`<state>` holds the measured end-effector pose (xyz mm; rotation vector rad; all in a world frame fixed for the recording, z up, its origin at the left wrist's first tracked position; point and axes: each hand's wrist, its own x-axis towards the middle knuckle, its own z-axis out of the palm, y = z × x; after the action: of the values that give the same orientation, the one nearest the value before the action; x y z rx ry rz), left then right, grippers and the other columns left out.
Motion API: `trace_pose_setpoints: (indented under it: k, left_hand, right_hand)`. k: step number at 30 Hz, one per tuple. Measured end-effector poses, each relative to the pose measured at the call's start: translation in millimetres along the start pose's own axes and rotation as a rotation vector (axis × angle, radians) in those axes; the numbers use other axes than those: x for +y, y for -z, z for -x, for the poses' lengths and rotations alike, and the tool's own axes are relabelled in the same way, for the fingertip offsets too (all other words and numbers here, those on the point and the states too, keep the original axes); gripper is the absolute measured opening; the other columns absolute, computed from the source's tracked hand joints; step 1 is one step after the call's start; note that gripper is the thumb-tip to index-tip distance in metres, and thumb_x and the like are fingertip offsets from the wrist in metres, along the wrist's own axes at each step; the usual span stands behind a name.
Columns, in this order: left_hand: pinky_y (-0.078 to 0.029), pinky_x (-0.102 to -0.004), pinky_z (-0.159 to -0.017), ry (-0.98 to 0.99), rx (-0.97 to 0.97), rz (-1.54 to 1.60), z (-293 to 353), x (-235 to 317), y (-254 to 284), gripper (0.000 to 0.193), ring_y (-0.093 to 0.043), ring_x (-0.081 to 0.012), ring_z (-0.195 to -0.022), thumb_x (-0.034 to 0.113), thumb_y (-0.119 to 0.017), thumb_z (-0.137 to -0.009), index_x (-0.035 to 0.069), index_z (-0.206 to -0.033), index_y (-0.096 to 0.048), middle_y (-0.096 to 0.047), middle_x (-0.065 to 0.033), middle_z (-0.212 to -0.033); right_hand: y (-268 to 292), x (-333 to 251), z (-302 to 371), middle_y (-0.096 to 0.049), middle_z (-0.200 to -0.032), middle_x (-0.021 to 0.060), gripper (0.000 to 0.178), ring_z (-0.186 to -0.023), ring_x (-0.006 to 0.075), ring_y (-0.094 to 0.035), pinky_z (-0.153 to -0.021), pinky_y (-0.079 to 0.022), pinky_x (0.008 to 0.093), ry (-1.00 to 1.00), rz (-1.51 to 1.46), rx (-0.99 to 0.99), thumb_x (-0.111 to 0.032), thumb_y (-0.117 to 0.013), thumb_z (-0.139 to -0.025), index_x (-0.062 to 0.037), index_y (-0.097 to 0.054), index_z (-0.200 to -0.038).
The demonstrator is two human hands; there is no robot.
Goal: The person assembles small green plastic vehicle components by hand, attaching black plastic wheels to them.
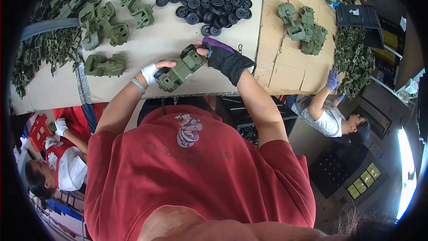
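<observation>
Above the table's near edge I hold a green plastic toy truck body between both hands, tilted with one end up to the right. My left hand, partly wrapped in white, grips its lower left end, close to a black wheel. My right hand, in a black and purple fingerless glove, closes on its upper right end, by another black wheel. Some of the fingers are hidden behind the toy. Just beyond my hands lies a spread pile of loose black wheels.
More green truck bodies lie on the table's left, beside heaps of small green parts. On cardboard at right rest other bodies and a parts heap. One person works at right, another at left.
</observation>
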<state>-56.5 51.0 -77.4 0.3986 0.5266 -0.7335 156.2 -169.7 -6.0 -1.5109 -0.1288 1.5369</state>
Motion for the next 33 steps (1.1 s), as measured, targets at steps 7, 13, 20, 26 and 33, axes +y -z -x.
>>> trace_pose_setpoints:
  k: [7, 13, 20, 26, 33]
  left_hand:
    - [-0.051, -0.0373, -0.11, -0.363, 0.564, -0.97, 0.9, 25.4, 2.1, 0.053, -0.066, -0.0241, -0.128, 0.04, -0.073, -0.104, 0.007, -0.146, -0.068, -0.072, -0.013, -0.139]
    - [-0.054, -0.0506, -0.096, -0.773, 0.655, -2.039, 14.5, 5.0, -92.6, 0.096, -0.067, -0.0373, -0.118, 0.041, -0.092, -0.076, 0.017, -0.159, -0.05, -0.065, -0.0165, -0.137]
    - [-0.053, -0.0487, -0.079, -0.325, 0.636, -2.138, 0.7, 24.7, -96.4, 0.085, -0.069, -0.0318, -0.099, 0.024, -0.089, -0.073, 0.016, -0.151, -0.056, -0.068, -0.0119, -0.111]
    - [-0.051, -0.0502, -0.096, -0.392, 0.672, -2.14, 1.6, -6.8, -99.1, 0.096, -0.064, -0.0352, -0.123, 0.031, -0.092, -0.072, 0.014, -0.156, -0.05, -0.063, -0.0155, -0.133]
    - [-0.048, -0.0543, -0.106, -0.584, 0.899, -2.014, 10.5, -17.8, -85.5, 0.091, -0.059, -0.0379, -0.129, 0.039, -0.093, -0.071, 0.012, -0.15, -0.055, -0.06, -0.0152, -0.141]
  right_hand:
    - [5.6, 29.9, 25.2, -0.072, -0.1, 0.0052, 0.044, -0.085, 0.0138, -0.067, -0.072, -0.053, 0.0283, -0.053, 0.327, 0.312, -0.049, -0.07, -0.104, -0.0065, -0.069, -0.115]
    - [-6.5, 3.3, 30.4, -0.071, -0.096, 0.0079, 0.052, -0.086, 0.0204, -0.067, -0.077, -0.055, 0.0335, -0.268, 0.203, 0.289, -0.056, -0.068, -0.103, -0.0046, -0.068, -0.112]
    - [21.7, -3.7, -0.2, -0.07, -0.106, 0.02, 0.042, -0.1, 0.0425, -0.066, -0.087, -0.053, 0.052, 0.561, 1.117, 0.848, -0.031, -0.086, -0.087, -0.0037, -0.067, -0.112]
    - [13.9, 28.3, -38.4, -0.063, -0.096, 0.0146, 0.046, -0.09, 0.0373, -0.064, -0.078, -0.053, 0.0473, 0.587, 0.913, 1.013, -0.016, -0.094, -0.075, -0.0062, -0.059, -0.104]
    - [8.2, 5.1, 33.9, -0.068, -0.104, 0.0181, 0.048, -0.097, 0.0401, -0.068, -0.087, -0.055, 0.0496, 0.322, 0.511, 0.479, -0.008, -0.088, -0.078, -0.0048, -0.068, -0.122]
